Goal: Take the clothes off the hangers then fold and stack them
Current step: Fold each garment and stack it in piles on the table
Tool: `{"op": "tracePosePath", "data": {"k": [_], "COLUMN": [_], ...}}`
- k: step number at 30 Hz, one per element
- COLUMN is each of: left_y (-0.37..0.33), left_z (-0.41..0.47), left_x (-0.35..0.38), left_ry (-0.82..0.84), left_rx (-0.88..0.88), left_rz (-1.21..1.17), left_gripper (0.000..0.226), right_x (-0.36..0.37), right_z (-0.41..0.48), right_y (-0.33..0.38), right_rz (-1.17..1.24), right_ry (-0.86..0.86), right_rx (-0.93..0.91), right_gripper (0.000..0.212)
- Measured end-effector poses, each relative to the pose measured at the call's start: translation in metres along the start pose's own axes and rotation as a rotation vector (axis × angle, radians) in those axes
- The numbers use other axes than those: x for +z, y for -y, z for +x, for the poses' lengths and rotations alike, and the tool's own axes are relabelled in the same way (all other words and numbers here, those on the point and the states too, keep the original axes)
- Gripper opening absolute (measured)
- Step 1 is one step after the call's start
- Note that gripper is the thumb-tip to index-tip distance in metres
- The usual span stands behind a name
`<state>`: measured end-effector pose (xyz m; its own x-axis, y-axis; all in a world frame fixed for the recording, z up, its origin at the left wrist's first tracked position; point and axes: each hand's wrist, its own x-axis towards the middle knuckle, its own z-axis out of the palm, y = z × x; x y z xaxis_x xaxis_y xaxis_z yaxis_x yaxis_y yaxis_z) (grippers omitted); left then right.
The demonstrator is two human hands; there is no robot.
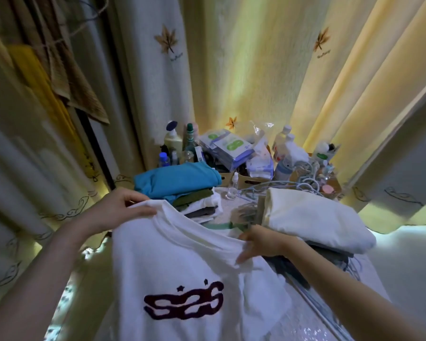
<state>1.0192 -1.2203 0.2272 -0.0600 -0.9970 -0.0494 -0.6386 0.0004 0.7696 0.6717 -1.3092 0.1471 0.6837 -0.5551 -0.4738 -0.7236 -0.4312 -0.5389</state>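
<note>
One white T-shirt (182, 262): held up in the near foreground, dark logo on the chest facing the camera; a green hanger (219, 226) shows inside the neck opening.
Left hand (123, 210): thumb and curled fingers pinch the shirt's shoulder by the collar, on the person's left.
Right hand (261, 243): at the opposite shoulder, by the hanger's end; fingers blurred (whether they grip cloth or hanger cannot be told).
Folded stack (180, 179): just behind the collar, teal piece on top, then green, white and grey beneath.
White folded garment (315, 217): right of the shirt, lying on dark clothes.
Loose hangers (256, 190): pale tangle between the two piles.
Open room: a narrow strip of patterned surface (305, 323) at lower right; curtains (256, 70) close in behind and at both sides.
Cardboard boxes (250, 179): at the back, holding packets (228, 146).
Bottles (172, 141): crowded left and right of the boxes; a small clear spray bottle (233, 187) stands before them.
Towels (59, 70): yellow and brown, hung on a cord at upper left.
</note>
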Motion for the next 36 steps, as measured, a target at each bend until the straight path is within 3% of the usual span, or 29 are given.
{"op": "tracePosePath", "data": {"k": [3, 7, 9, 12, 18, 26, 31, 36], "left_y": [0.013, 0.021, 0.013, -0.016, -0.070, -0.065, -0.065, -0.068], "left_z": [-0.008, -0.008, -0.008, -0.012, -0.035, -0.053, -0.058, -0.062], "left_x": [-0.005, 0.012, 0.037, 0.095, 0.186, 0.190, 0.196, 0.193], "left_ry": [-0.051, -0.112, -0.199, -0.237, -0.299, -0.275, -0.387, -0.342], "left_rx": [-0.105, -0.265, -0.363, -0.374, -0.351, -0.260, -0.233, -0.177], "left_rz": [0.003, 0.064, 0.059, -0.084, -0.327, -0.392, -0.427, -0.392], "left_gripper": [0.020, 0.031, 0.041, 0.037, 0.009, 0.015, 0.012, 0.014], "right_x": [-0.003, -0.009, 0.001, 0.028, 0.077, 0.089, 0.088, 0.085], "right_z": [-0.021, -0.039, -0.037, -0.032, -0.032, -0.050, -0.051, -0.054], "right_y": [-0.019, -0.022, -0.009, 0.030, 0.104, 0.103, 0.099, 0.098], "right_rz": [0.043, 0.655, 0.804, 0.880, 0.905, 0.953, 0.908, 0.952], "right_ry": [-0.096, -0.407, -0.566, -0.751, -0.718, -0.815, -0.703, -0.612], "right_rx": [0.027, 0.059, 0.126, 0.213, -0.003, -0.097, -0.082, -0.093], "right_gripper": [0.038, 0.045, 0.041, 0.029, 0.020, 0.011, 0.019, 0.021]}}
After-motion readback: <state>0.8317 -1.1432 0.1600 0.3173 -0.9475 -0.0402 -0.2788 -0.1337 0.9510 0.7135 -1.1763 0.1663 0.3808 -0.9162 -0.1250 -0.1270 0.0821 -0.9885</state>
